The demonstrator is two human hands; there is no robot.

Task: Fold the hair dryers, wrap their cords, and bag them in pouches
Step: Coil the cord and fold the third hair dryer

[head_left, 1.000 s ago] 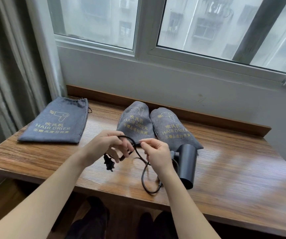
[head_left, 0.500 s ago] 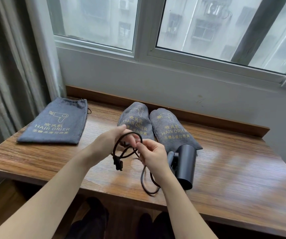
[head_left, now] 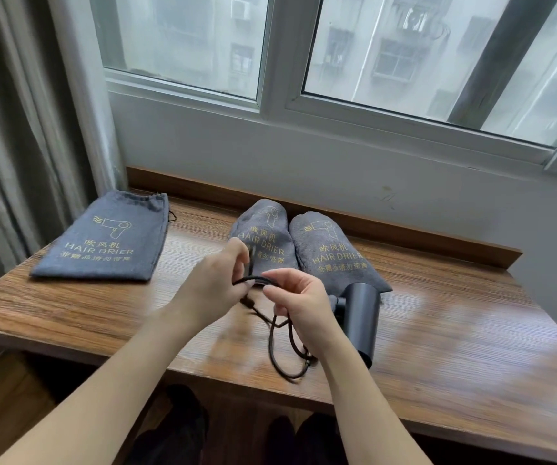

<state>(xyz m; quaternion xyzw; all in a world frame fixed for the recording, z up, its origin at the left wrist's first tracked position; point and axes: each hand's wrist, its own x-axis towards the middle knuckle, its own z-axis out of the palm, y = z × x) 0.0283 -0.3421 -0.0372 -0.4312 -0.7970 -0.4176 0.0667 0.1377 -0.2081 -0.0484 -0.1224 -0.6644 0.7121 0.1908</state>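
- Nearest: slack of the black cord (head_left: 279, 360) hangs in a loop over the front part of the table (head_left: 471, 380), lowest bend close to the near edge. Probably left loose so it can feed upward into the coil.
- Hair dryer (head_left: 362, 322) lies on the table just right of the right wrist, dark barrel pointing toward the camera. Handle end is hidden behind the hand, so can't confirm it's folded. Likely parked there so its weight anchors the cord's fixed end while both hands work.
- Right hand (head_left: 304, 302): fingers curled, thumb and forefinger pinching the cord where it runs across between the hands. Looks like the guiding hand, laying the next turn.
- Left hand (head_left: 211, 290): fingers curled round the gathered loops, grasping the bundle at its left end. Plug isn't clearly visible; a blurred dark lump sits just below the hand. Reads as the holding hand, keeping the turns from springing open.
- Both hands held above the table, not resting on it, which gives loops room to form.
- Behind the hands: two filled pouches (head_left: 290, 250) side by side, touching, against the back ledge. Judged as finished units stacked out of the way.
- Far left: flat empty pouch (head_left: 106, 245), well apart from the work, mouth toward the wall. Presumably reserved for this dryer.
- Step: mid cord wrap; bagging not yet done.
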